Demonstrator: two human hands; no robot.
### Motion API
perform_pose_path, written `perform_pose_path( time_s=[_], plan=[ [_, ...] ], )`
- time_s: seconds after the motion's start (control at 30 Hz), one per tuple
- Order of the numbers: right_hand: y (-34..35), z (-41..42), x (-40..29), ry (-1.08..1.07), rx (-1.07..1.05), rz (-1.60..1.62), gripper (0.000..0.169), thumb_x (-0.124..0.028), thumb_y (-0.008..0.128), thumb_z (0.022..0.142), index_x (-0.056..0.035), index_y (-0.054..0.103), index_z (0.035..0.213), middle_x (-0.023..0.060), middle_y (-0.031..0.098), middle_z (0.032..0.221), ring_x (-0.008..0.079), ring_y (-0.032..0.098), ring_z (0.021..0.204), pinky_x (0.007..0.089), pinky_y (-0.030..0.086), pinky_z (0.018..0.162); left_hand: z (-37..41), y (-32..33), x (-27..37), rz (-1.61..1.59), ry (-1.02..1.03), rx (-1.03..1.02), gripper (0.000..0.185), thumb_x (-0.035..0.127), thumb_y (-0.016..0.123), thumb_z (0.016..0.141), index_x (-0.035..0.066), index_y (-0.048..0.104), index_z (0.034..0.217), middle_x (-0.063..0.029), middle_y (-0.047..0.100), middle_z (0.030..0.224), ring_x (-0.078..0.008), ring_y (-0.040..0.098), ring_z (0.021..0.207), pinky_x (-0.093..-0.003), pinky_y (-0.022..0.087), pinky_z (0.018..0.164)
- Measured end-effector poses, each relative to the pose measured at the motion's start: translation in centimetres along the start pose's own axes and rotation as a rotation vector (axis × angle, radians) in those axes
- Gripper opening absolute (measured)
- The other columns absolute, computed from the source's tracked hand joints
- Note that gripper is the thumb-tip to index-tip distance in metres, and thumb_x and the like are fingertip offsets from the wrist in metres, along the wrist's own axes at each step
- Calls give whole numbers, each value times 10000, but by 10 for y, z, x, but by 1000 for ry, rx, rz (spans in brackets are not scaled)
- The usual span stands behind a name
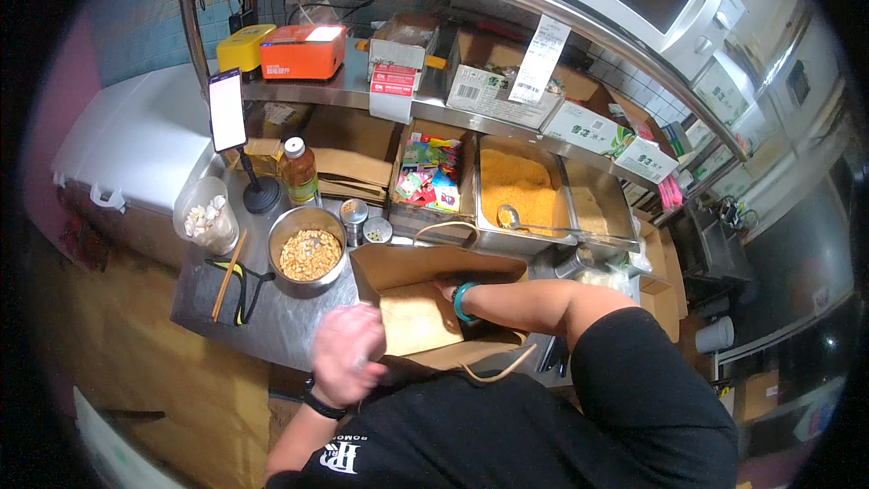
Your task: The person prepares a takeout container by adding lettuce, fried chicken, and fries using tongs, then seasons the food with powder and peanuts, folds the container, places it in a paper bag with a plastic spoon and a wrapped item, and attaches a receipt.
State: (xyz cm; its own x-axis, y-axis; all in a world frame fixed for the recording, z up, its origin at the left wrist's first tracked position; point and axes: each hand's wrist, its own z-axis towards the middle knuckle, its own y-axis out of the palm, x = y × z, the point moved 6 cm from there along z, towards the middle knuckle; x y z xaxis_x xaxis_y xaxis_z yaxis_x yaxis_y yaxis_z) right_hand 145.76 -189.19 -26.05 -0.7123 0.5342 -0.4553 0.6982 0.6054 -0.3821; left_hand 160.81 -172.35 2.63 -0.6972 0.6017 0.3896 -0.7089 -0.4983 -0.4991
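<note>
A brown paper carrier bag (431, 263) stands wide open in front of me, a twisted handle (499, 372) on the side nearest my body. My right arm reaches down into it. Only part of my right hand (446, 290) shows against the inner wall; the fingers are hidden. Motion blurs my left hand (349, 353), which is at the bag's left edge; whether it touches the paper is unclear. Left of the bag sits a steel pot (275, 234) of peanuts. Two shaker tins (354, 221) stand behind the pot.
Chopsticks (229, 276) and a black-yellow strap (243, 292) lie left on the steel counter (305, 326). Behind are a phone (227, 112) on a stand, a bottle (299, 173), a packet box (431, 217) and a ladle (508, 217) in a tray of orange-yellow crumbs (519, 176). A steel shelf (434, 110) overhangs.
</note>
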Motion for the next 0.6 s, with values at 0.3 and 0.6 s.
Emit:
perform_pose_path(
  time_s=[0.3, 0.6],
  plan=[
    [0, 20, 10, 17, -37, 38, 496, -434, 436, 842, -15, 577, 1066, 147, 583, 1064, 253, 543, 956, 381, 396, 819, -240, 152, -208, -706, -1111, 92, 458, 302, 273, 956, -2, 334, 1293, -124, 357, 1331, -216, 329, 1229, -312, 255, 1022],
    [7, 34, -5, -28, -34, 44, 439, -386, 453, 849, -12, 587, 1038, 136, 600, 1027, 246, 559, 907, 389, 410, 783, -257, 207, -255, -1204, -1111, 87, 390, 243, 372, 941, 23, 376, 1263, -98, 461, 1242, -187, 495, 1049, -323, 391, 936]
  ],
)
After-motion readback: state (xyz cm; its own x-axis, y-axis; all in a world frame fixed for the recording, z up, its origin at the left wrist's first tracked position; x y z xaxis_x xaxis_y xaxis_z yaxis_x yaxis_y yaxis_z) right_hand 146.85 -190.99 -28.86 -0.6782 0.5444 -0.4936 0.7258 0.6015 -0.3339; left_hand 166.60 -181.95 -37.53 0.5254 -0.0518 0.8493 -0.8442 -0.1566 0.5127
